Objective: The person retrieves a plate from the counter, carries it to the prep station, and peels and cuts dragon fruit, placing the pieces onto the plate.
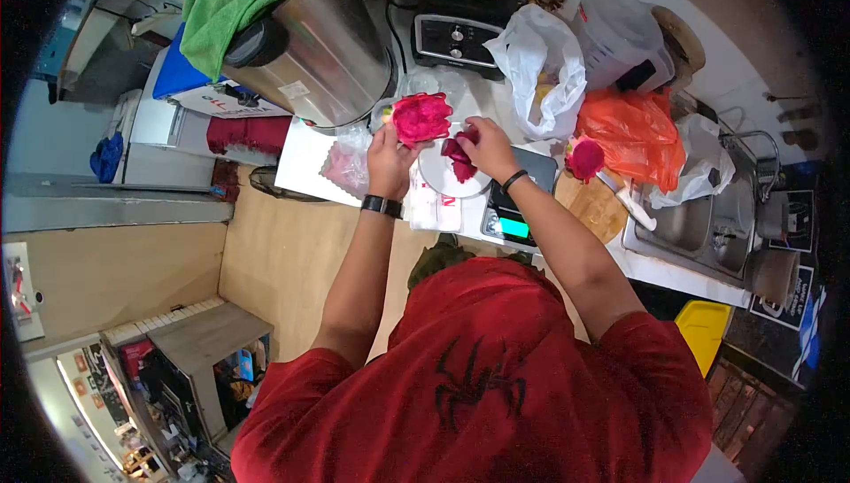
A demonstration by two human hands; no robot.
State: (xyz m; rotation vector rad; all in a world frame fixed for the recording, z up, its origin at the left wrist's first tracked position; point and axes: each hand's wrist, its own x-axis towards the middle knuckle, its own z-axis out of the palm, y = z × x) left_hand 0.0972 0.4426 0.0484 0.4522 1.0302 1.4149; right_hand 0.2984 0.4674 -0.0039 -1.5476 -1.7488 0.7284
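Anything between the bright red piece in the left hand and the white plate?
Partly: the right hand holds a dark red piece over the far part of the white plate; the near part shows bare.

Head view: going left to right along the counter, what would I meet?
Clear bag → pink fruit in the left hand → right hand → cut fruit → sink.

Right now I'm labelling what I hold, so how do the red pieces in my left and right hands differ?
The left piece, in the left hand, is brighter pink-red; the right piece, in the right hand, is darker. The left piece looks larger; the right piece, partly covered by the hand, shows less. Both are reddish and hand-held.
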